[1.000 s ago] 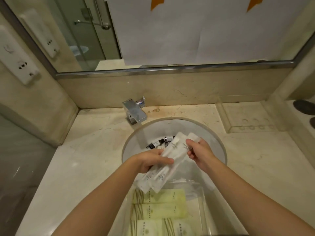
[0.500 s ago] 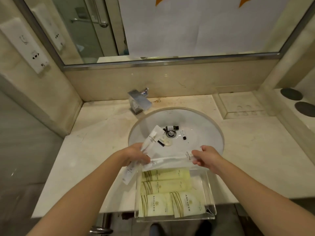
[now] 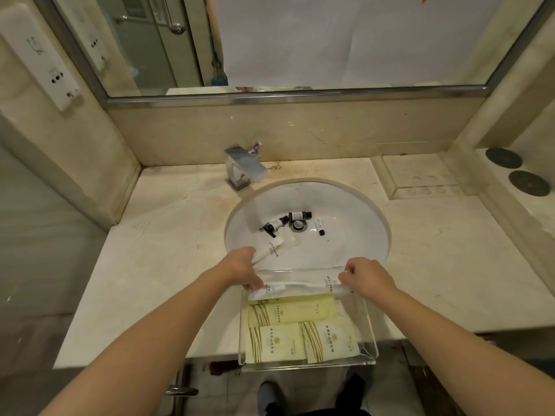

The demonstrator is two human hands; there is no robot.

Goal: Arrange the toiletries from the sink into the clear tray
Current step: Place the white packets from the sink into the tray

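Observation:
A clear tray (image 3: 368, 321) sits on the counter's front edge, overhanging it, with several pale yellow packets (image 3: 288, 328) laid flat inside. A long white packet (image 3: 300, 287) lies across the tray's far end; my right hand (image 3: 365, 277) pinches its right end and my left hand (image 3: 243, 270) touches its left end. My left hand also grips a second white packet (image 3: 270, 250) that points up into the white sink (image 3: 354, 247). In the sink near the drain lie two small dark bottles (image 3: 298, 216) (image 3: 276, 225) and a small white tube (image 3: 319, 226).
A chrome faucet (image 3: 243, 169) stands behind the sink. A recessed clear soap tray (image 3: 420, 178) sits at the back right, with two dark round coasters (image 3: 516, 175) beyond it. A mirror and wall sockets (image 3: 57, 76) lie behind and to the left.
Both hands have come down from above the sink to the tray. One white packet now lies across the tray's far end; the other stays in my left hand.

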